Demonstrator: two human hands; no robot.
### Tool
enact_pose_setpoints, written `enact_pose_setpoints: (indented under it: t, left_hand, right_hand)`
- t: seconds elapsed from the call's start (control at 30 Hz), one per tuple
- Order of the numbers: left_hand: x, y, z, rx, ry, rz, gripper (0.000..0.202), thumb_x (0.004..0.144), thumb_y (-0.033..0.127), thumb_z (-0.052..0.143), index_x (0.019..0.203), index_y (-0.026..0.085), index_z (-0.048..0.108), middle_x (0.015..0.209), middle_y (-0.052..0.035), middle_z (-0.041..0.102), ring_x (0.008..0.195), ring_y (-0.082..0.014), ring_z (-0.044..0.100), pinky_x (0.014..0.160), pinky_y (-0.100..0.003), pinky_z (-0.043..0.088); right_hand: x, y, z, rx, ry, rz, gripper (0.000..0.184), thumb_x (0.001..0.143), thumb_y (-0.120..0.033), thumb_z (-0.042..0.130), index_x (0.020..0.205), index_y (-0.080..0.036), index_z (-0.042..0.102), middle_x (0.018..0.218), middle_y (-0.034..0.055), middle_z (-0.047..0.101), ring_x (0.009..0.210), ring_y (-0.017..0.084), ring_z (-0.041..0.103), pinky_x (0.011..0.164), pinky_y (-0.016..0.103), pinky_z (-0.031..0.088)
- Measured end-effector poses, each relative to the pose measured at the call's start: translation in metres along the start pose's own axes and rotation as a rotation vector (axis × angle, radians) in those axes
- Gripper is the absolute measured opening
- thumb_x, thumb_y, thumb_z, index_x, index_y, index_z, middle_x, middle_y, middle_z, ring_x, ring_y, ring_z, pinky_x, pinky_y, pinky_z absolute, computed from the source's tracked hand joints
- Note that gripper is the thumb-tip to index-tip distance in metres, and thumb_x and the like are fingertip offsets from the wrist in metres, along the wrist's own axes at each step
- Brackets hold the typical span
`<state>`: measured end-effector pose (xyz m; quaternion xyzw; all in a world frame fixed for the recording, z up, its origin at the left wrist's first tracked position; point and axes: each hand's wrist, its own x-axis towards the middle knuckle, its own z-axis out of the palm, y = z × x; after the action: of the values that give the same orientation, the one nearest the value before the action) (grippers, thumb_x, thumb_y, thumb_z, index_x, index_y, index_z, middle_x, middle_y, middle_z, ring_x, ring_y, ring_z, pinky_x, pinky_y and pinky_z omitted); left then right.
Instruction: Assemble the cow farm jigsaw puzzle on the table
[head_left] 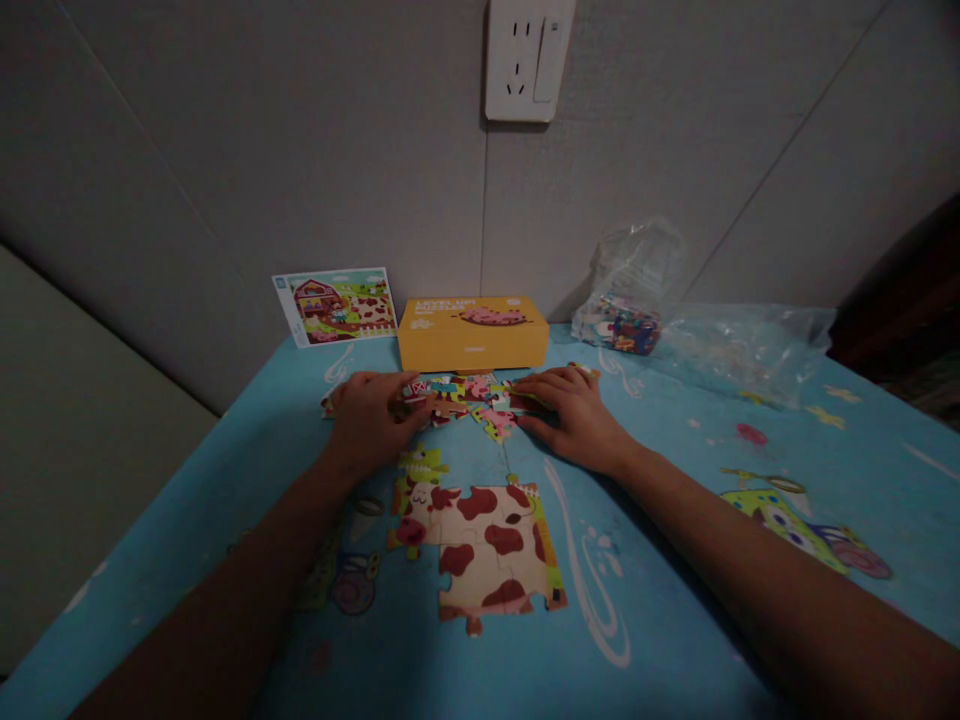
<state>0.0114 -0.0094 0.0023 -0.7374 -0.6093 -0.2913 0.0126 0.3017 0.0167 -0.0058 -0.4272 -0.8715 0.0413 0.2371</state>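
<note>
My left hand (pixel 373 415) rests at the left side of a pile of loose jigsaw puzzle pieces (pixel 450 397), fingers curved and thumb apart. Between its thumb and forefinger a piece with a red barn shows; no firm grip on it is visible. At the pile's right side lies my right hand (pixel 574 412), with fingers stretched over pieces and thumb spread. Its palm hides some of them. Nearer to me, a joined puzzle section (pixel 491 545) shows a white and brown cow. Green pieces adjoin its upper left, by the cow's head.
A yellow puzzle box (pixel 474 343) stands against the wall behind the pile. To its left leans a farm picture card (pixel 345 308). At the right sits a clear bag of pieces (pixel 626 300), beside a crumpled plastic bag (pixel 750 345). A blue patterned cloth (pixel 675 610) covers the table.
</note>
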Motion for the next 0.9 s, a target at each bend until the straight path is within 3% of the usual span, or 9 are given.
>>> enact_pose_setpoints:
  t: [0.07, 0.17, 0.3, 0.47, 0.63, 0.77, 0.9]
  left_hand:
    - [0.003, -0.006, -0.002, -0.036, 0.054, -0.116, 0.048, 0.074, 0.051, 0.069, 0.109, 0.019, 0.072, 0.106, -0.0099, 0.074, 0.105, -0.0327, 0.061, 0.097, -0.047, 0.043]
    - [0.008, -0.023, -0.007, -0.137, 0.212, -0.314, 0.035, 0.079, 0.045, 0.060, 0.102, 0.021, 0.073, 0.108, -0.0052, 0.074, 0.106, -0.0265, 0.063, 0.098, -0.039, 0.045]
    - [0.013, -0.057, -0.010, -0.132, 0.362, -0.585, 0.032, 0.081, 0.038, 0.048, 0.092, 0.017, 0.070, 0.087, -0.0052, 0.074, 0.082, -0.0220, 0.067, 0.077, -0.034, 0.053]
    - [0.016, -0.083, -0.005, -0.040, 0.442, -0.789, 0.032, 0.076, 0.033, 0.045, 0.088, 0.016, 0.070, 0.074, -0.0080, 0.070, 0.076, -0.0270, 0.065, 0.071, -0.040, 0.050]
    - [0.016, -0.081, -0.004, -0.015, 0.349, -0.714, 0.035, 0.077, 0.036, 0.045, 0.088, 0.016, 0.070, 0.080, -0.0117, 0.072, 0.075, -0.0297, 0.065, 0.065, -0.041, 0.050]
    - [0.011, -0.082, -0.015, -0.020, 0.201, -0.491, 0.040, 0.080, 0.035, 0.042, 0.098, 0.014, 0.071, 0.093, -0.0106, 0.073, 0.081, -0.0244, 0.066, 0.074, -0.034, 0.052]
    - [0.007, -0.089, -0.029, 0.002, -0.035, -0.238, 0.035, 0.069, 0.034, 0.056, 0.094, 0.019, 0.075, 0.100, -0.0091, 0.072, 0.090, -0.0255, 0.065, 0.088, -0.036, 0.050]
  right_hand:
    - [0.000, 0.001, 0.001, -0.005, 0.003, -0.005, 0.035, 0.087, -0.037, 0.062, 0.119, -0.025, 0.066, 0.121, 0.0075, 0.068, 0.113, 0.031, 0.054, 0.101, 0.054, 0.027]
    - [0.000, 0.002, 0.002, -0.016, 0.020, -0.012, 0.035, 0.086, -0.036, 0.063, 0.119, -0.025, 0.066, 0.120, 0.0075, 0.069, 0.111, 0.030, 0.055, 0.100, 0.053, 0.029]
    - [0.001, 0.001, 0.002, -0.017, 0.053, -0.009, 0.030, 0.086, -0.034, 0.062, 0.114, -0.026, 0.069, 0.116, 0.0079, 0.070, 0.107, 0.030, 0.057, 0.097, 0.052, 0.032]
    - [0.002, -0.002, 0.000, -0.005, 0.096, 0.024, 0.024, 0.086, -0.031, 0.061, 0.106, -0.024, 0.071, 0.109, 0.0078, 0.072, 0.103, 0.029, 0.058, 0.092, 0.047, 0.035]
    - [0.003, -0.005, -0.001, 0.005, 0.101, 0.022, 0.023, 0.086, -0.030, 0.058, 0.104, -0.023, 0.072, 0.106, 0.0077, 0.072, 0.101, 0.030, 0.058, 0.091, 0.048, 0.035]
    - [0.001, -0.004, -0.001, 0.014, 0.109, 0.017, 0.024, 0.086, -0.030, 0.059, 0.104, -0.022, 0.072, 0.105, 0.0085, 0.072, 0.099, 0.030, 0.058, 0.090, 0.048, 0.037]
    - [0.000, 0.001, 0.000, 0.001, 0.123, 0.032, 0.024, 0.085, -0.031, 0.059, 0.102, -0.022, 0.072, 0.103, 0.0087, 0.072, 0.099, 0.030, 0.058, 0.090, 0.047, 0.038]
